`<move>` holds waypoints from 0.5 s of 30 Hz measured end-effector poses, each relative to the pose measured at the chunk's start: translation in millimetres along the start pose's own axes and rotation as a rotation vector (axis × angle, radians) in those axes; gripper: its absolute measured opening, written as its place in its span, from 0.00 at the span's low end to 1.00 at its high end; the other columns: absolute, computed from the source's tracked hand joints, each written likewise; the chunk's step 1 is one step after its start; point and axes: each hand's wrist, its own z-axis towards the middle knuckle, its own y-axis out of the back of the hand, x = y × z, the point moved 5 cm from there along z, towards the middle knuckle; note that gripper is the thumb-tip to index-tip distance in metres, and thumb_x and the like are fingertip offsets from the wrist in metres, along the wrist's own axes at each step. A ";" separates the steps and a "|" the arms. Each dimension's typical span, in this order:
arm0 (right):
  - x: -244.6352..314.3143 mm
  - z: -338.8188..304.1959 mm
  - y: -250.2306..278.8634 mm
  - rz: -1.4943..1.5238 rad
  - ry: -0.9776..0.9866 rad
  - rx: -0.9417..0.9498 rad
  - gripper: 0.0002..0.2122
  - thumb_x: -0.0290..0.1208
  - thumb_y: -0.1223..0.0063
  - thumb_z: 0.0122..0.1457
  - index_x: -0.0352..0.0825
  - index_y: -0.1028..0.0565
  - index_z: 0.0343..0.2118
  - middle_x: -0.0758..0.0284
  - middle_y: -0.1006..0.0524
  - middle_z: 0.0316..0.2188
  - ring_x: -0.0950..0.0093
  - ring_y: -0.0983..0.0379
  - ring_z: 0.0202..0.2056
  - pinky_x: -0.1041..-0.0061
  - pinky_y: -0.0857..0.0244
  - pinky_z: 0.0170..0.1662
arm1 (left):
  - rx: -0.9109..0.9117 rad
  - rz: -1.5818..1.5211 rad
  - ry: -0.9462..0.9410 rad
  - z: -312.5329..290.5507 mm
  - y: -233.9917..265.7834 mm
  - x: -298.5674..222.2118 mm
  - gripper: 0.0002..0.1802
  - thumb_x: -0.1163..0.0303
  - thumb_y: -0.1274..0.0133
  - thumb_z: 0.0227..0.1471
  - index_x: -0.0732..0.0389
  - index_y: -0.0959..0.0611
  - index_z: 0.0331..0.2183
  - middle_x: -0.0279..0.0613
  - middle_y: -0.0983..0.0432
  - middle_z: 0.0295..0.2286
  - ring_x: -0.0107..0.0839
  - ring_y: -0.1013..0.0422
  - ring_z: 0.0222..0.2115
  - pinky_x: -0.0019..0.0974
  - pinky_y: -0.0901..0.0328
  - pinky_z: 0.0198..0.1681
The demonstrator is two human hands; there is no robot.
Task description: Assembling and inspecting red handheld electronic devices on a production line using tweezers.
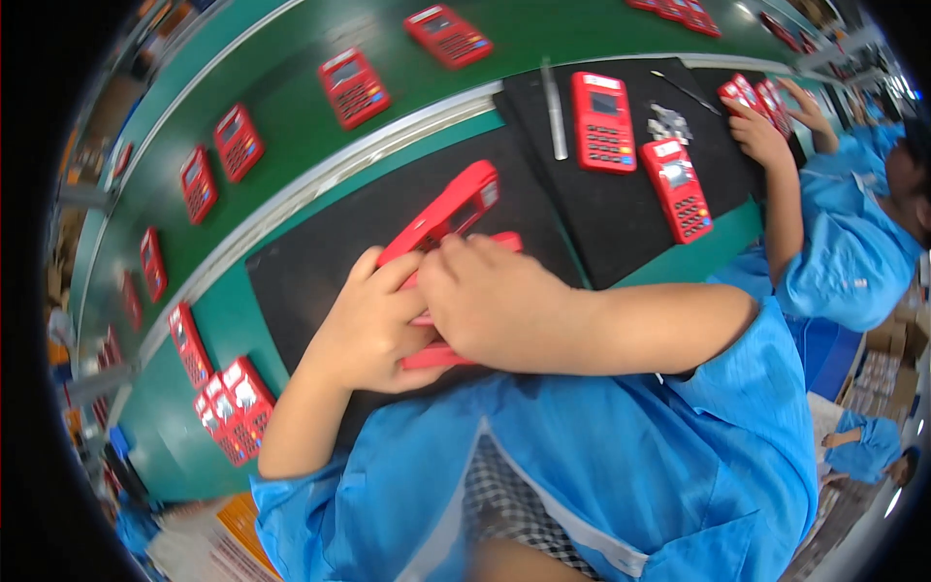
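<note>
Several red handsets (434,215) (count hidden) sit gripped between left hand (373,325) and right hand (499,301): handling seems partway, release not yet done.

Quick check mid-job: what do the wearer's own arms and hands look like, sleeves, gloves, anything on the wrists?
The left hand and right hand are bare, with no gloves and no watch or band visible on the wrists. The left sleeve and right sleeve are plain bright blue, short and loose, ending near the elbows; the forearms are uncovered. No cables or markings show on either arm.
</note>
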 end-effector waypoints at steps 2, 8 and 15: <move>-8.7 -13.6 2.0 0.203 0.038 0.010 0.11 0.30 0.49 0.48 0.28 0.25 0.31 0.57 0.30 0.32 0.62 0.31 0.37 0.63 0.35 0.43 | -0.011 0.047 0.044 4.3 -1.4 -0.8 0.15 0.61 0.36 0.18 0.57 0.18 0.16 0.37 0.25 0.30 0.45 0.32 0.41 0.48 0.43 0.39; -34.7 -32.4 4.6 0.345 -0.031 -0.037 0.10 0.32 0.49 0.50 0.30 0.24 0.31 0.62 0.28 0.37 0.64 0.32 0.45 0.61 0.38 0.49 | 0.014 0.057 -0.011 13.9 -2.7 -1.0 0.16 0.61 0.36 0.15 0.57 0.19 0.15 0.38 0.25 0.31 0.45 0.32 0.40 0.48 0.42 0.36; -263.1 -151.1 -2.3 0.167 -1.177 -0.013 0.07 0.28 0.44 0.51 0.30 0.21 0.28 0.58 0.24 0.30 0.64 0.26 0.34 0.68 0.32 0.38 | -0.018 0.054 0.022 21.9 -4.9 -0.4 0.15 0.61 0.36 0.15 0.57 0.20 0.14 0.39 0.25 0.32 0.46 0.32 0.41 0.48 0.42 0.35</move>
